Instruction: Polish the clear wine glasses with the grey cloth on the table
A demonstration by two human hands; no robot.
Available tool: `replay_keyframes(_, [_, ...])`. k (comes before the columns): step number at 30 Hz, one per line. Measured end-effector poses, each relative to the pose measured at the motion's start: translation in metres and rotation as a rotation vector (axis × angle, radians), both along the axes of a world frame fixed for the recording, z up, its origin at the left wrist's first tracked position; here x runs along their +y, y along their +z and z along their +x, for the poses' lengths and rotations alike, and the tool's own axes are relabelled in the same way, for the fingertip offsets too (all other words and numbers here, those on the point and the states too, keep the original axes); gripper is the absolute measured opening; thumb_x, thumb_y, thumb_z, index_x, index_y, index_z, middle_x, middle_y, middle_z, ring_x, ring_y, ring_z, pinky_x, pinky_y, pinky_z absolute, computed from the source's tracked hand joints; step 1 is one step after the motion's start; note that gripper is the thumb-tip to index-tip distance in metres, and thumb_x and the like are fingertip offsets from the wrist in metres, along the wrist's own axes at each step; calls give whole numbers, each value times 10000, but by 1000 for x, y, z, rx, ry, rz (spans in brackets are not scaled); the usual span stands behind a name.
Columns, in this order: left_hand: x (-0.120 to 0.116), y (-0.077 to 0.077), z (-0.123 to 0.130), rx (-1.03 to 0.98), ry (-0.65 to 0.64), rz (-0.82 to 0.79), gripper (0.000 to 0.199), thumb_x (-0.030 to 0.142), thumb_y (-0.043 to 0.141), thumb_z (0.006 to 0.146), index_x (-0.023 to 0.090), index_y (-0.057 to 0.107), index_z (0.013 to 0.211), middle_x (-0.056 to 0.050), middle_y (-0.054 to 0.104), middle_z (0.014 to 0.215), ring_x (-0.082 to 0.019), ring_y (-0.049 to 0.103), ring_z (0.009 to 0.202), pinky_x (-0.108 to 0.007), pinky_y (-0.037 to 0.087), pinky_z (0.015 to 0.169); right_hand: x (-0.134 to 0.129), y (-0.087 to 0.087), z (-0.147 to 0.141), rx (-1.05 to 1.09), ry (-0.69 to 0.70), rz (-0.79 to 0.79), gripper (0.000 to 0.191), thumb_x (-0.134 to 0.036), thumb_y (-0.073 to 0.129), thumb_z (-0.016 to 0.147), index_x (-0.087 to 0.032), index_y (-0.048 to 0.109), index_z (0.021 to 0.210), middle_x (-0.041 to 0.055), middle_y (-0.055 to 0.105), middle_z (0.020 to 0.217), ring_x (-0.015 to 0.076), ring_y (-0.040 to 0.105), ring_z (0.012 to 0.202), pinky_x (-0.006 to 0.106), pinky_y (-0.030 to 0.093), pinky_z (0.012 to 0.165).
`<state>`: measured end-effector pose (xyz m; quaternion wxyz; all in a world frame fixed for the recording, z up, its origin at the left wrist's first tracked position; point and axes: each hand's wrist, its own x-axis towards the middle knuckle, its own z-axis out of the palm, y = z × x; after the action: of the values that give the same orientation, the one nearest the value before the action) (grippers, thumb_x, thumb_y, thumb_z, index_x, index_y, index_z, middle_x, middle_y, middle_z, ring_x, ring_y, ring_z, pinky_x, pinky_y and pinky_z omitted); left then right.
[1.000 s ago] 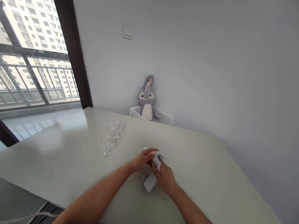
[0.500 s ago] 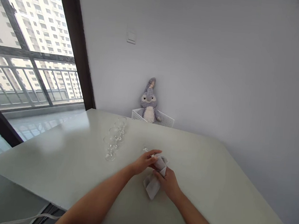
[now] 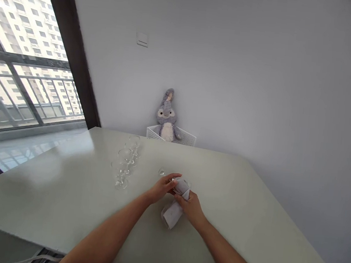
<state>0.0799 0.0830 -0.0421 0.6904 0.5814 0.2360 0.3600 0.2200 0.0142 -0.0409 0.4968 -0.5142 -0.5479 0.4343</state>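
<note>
Both hands are working over the table [image 3: 249, 204]: the left hand [image 3: 160, 186] is gripping a glass [image 3: 170, 180] lying sideways, and the right hand [image 3: 191, 205] is clenching a cloth [image 3: 172, 214] around its bowl. Too hard a squeeze could snap the stem. No writing is showing anywhere.

Two bare forearms in view, no sleeves visible up to the frame edge. Left hand [image 3: 161, 187] and right hand [image 3: 191, 205]: no gloves, no rings, no watch or wristband that I can see. Left forearm looks longer and thicker in shot, being nearer the camera; right one is slimmer. Fingers [image 3: 171, 176] bare, nails too small to make out. No marks or tattoos showing. Rest of the body is out of frame.
</note>
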Motion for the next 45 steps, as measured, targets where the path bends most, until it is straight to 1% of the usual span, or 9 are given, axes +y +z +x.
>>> replay_keyframes(6, [1,-11,6,23,81,-22,439,496,488,768,187,572,1067,-16,541,725,-102,487,592,-235,405,565,1,-8,2,-308,-70,88,203,-371,531,711,-196,634,734,39,633,707,217,558,691,302,405,623])
replay_keyframes(14, [-4,-10,8,-156,-26,-64,614,312,714,627,247,472,1188,-51,561,973,-135,533,794,-264,405,716,6,0,1,427,-103,-134,403,-431,667,618,-127,616,877,43,621,684,165,531,579,291,404,559])
replay_keyframes(21, [1,-10,7,58,72,3,494,492,526,744,175,523,1122,-42,581,742,-136,548,617,-289,440,614,4,-6,8,-414,-147,132,233,-428,564,682,-214,634,741,57,631,723,219,559,686,310,396,626])
replay_keyframes(25, [3,-6,0,265,206,222,414,473,492,770,192,586,1059,-14,559,574,-154,526,569,-306,413,641,9,-3,14,-392,-114,69,203,-388,554,682,-203,609,621,17,577,575,179,519,567,277,371,541])
replay_keyframes(28, [1,2,-6,340,399,553,307,367,567,744,241,612,1021,-69,621,785,-226,522,865,-374,328,867,13,-1,15,-89,-144,-64,230,-391,599,642,-162,609,657,-11,533,533,140,468,500,258,353,496])
replay_keyframes(31, [-1,10,-9,291,364,746,321,277,621,706,268,603,1027,-99,587,1024,-260,406,1101,-405,164,999,14,1,14,269,-99,-171,329,-401,678,588,-132,615,768,-12,546,567,116,453,492,256,365,504])
replay_keyframes(34, [1,11,-10,297,307,791,330,259,633,699,270,600,1028,-90,608,888,-249,470,1025,-406,122,1012,12,3,16,443,-32,-240,374,-389,726,553,-131,613,800,-11,553,586,103,447,495,250,373,507])
replay_keyframes(41, [11,-6,-13,592,233,960,431,484,585,702,256,565,1067,-34,630,697,-185,563,701,-329,320,827,12,13,41,62,248,-198,309,-363,708,587,-124,630,767,-24,530,570,88,427,501,205,315,469])
replay_keyframes(45, [6,-6,-10,907,264,1174,470,549,459,761,232,524,1101,-26,649,780,-183,566,763,-326,346,788,14,8,42,98,206,-248,343,-401,704,578,-127,626,769,-24,534,548,101,446,486,221,333,472])
